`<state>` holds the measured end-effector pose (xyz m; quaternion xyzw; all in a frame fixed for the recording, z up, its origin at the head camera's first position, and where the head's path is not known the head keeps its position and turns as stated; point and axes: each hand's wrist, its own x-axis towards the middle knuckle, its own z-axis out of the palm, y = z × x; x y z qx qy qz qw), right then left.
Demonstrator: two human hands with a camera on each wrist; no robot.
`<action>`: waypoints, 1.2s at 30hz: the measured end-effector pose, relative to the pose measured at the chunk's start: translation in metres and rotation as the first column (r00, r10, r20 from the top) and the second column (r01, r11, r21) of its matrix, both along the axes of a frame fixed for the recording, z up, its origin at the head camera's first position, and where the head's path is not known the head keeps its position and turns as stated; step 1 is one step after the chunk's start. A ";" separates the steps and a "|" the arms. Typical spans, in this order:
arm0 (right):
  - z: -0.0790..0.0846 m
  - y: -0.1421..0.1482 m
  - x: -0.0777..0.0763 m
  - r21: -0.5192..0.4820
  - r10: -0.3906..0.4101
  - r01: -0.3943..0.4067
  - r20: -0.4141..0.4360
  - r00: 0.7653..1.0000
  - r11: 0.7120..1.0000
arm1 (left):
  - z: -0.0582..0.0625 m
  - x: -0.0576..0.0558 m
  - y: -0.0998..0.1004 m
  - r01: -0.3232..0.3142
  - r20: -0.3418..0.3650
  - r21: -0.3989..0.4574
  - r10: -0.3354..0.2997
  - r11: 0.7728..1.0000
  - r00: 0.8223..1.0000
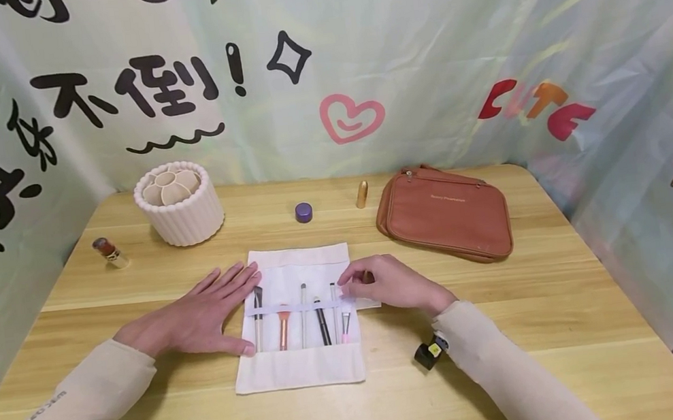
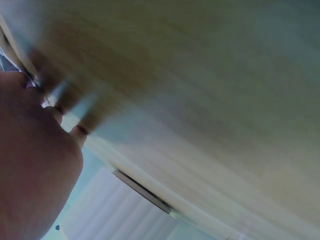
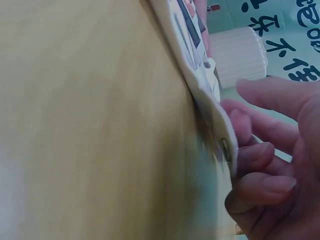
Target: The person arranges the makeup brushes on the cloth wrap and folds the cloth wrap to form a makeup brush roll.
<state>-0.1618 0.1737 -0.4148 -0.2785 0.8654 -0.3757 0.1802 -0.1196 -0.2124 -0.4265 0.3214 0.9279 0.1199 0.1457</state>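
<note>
From where I watch, the cloth brush roll (image 1: 298,370) lies open and flat on the desk (image 1: 570,322), squarely between the two hands, its longer side running away from the person. The brushes (image 1: 324,331) line up along that same direction, handles in the near pocket, heads pointing outward, with a pale band (image 1: 290,307) crossing them sideways. My hands are apart, one on each side edge, so neither is clearly nearer. The left hand (image 1: 206,313) lies spread, its fingertips on the left edge and its thumb further down that same side. The right hand (image 1: 390,283) has its fingers curled in at the right edge and appears to pinch the cloth there; in the right wrist view that edge curves up toward the fingertips. A pale tab (image 1: 369,303) juts out just beneath that hand. For room, I have bare wood to the right and along the near side. Past the far edge stand a purple lid (image 1: 303,213) and a gold tube (image 1: 362,195), while the brown pouch (image 1: 448,215) bounds the far right and the white ribbed holder (image 1: 186,215) the far left
</note>
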 end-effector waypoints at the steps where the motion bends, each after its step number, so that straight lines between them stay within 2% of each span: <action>1: 0.000 0.001 0.001 -0.008 -0.019 0.019 -0.009 1.000 1.000 | 0.000 0.000 0.000 -0.003 0.003 -0.003 0.003 1.000 1.000; 8: -0.001 0.014 0.016 -0.047 -0.166 0.162 -0.082 0.983 0.986 | 0.001 0.000 0.002 0.016 -0.005 0.005 -0.016 1.000 1.000; 11: -0.001 0.017 0.025 -0.051 -0.198 0.193 -0.119 0.973 0.980 | 0.003 0.000 0.002 0.019 -0.002 0.002 -0.019 1.000 1.000; 14: 0.000 0.018 0.034 -0.061 -0.205 0.200 -0.105 0.973 0.978 | 0.005 -0.001 0.002 0.018 -0.003 0.012 -0.018 1.000 1.000; 17: 0.000 0.017 0.042 -0.063 -0.182 0.178 -0.059 0.982 0.982 | 0.006 -0.003 0.002 0.009 0.000 0.018 -0.009 1.000 1.000; 20: -0.001 0.017 0.051 -0.046 -0.132 0.130 -0.055 0.990 0.990 | 0.008 -0.006 0.001 -0.004 0.006 0.018 0.004 1.000 1.000; 23: -0.002 0.014 0.057 0.004 -0.075 0.076 -0.125 0.989 0.997 | 0.010 -0.010 0.001 -0.017 0.010 0.008 0.017 1.000 1.000; 26: 0.000 0.012 0.063 0.098 -0.015 0.038 -0.226 0.974 0.994 | 0.012 -0.016 0.003 -0.024 0.023 -0.004 0.024 1.000 0.999; 28: 0.001 0.010 0.065 0.167 0.019 0.026 -0.262 0.965 0.986 | 0.011 -0.020 0.004 -0.024 0.027 -0.014 0.025 1.000 0.999; 31: 0.001 0.010 0.067 0.238 0.042 0.023 -0.261 0.964 0.971 | 0.011 -0.025 0.005 -0.019 0.029 -0.027 0.020 0.999 0.999; 36: 0.000 0.010 0.068 0.284 0.044 0.030 -0.249 0.967 0.958 | 0.010 -0.027 0.005 -0.006 0.032 -0.031 0.007 1.000 0.999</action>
